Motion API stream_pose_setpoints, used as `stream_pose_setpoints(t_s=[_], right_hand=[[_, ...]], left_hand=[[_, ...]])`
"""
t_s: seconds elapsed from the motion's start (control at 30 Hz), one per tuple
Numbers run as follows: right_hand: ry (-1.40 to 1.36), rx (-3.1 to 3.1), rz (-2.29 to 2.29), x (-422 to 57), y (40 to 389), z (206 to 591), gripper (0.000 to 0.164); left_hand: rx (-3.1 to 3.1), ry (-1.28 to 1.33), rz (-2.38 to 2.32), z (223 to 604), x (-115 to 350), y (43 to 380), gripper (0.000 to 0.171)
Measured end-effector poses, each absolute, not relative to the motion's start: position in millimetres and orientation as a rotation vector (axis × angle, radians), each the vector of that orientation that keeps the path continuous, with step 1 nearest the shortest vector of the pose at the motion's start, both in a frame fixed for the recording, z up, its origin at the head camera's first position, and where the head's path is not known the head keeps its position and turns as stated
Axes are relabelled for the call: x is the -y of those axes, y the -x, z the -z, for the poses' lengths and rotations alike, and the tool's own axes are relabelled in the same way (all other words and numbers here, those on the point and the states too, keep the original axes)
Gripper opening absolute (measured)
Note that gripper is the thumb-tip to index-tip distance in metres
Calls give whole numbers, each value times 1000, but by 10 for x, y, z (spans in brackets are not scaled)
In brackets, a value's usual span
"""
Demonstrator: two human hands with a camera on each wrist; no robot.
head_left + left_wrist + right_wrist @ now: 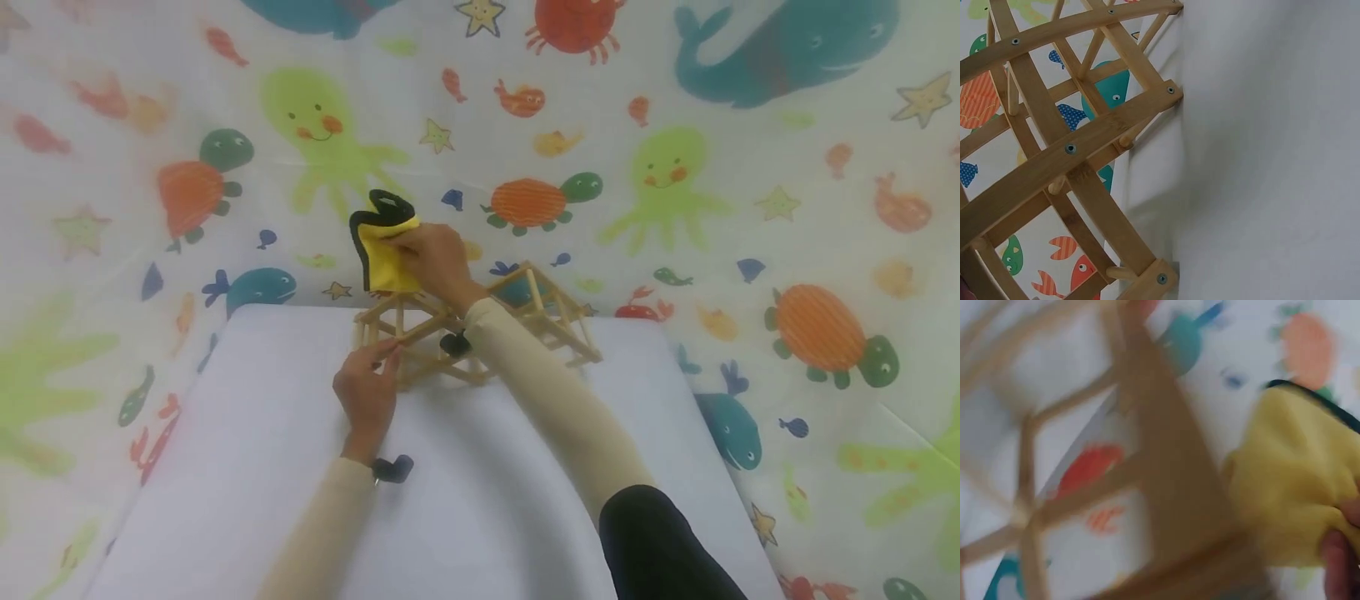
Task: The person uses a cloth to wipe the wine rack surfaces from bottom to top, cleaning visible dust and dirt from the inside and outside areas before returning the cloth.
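A wooden slatted rack (423,331), built of crossed bars with small metal bolts, stands at the back of the white table. My left hand (367,396) holds its near left corner, thumb and fingertips pinching a bar. In the left wrist view the rack (1110,125) fills the left half, and only a sliver of the hand shows at the lower corner. A yellow cloth with black edging (388,262) is gripped by my right hand (442,262), just above the rack's top left part. The right wrist view has the cloth (1282,481) beside a blurred rack bar (1172,456).
The white tabletop (465,483) extends in front of the rack. Right behind it hangs a white curtain (420,125) printed with sea animals, which also shows on both sides of the table. Dark wrist cameras (395,469) are strapped to both wrists.
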State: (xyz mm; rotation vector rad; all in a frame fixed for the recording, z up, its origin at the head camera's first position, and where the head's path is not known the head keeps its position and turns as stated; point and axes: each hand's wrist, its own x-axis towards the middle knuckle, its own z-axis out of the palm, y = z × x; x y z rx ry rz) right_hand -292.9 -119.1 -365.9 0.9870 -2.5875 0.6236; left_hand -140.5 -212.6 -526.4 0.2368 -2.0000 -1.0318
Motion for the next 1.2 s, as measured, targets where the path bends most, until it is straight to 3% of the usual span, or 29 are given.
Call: stream_pose_setpoints(t_s=[0.2,0.33,0.53,0.73,0.97,1.2], right_hand=[[-1058,2861,-822,1534,2821,3629,27],[-952,3094,-729,1626,2877,3876,27],[-821,2980,-645,1506,2957,4195,41],[-769,2592,-1060,1215,2751,4051,33],[-750,2306,-1426,563,2193,3883,26],[-748,2293,-1867,-369,1608,4250,26]], left_hand=[[1884,-268,1050,5293,2082,1458,15],[1863,-286,1026,5317,1968,1492,12],[1829,-297,968,5342,1807,1519,13],[1856,-308,967,5339,1728,1573,13],[1982,-363,927,5331,1752,1584,11],[1975,-335,943,5263,1911,1589,11]])
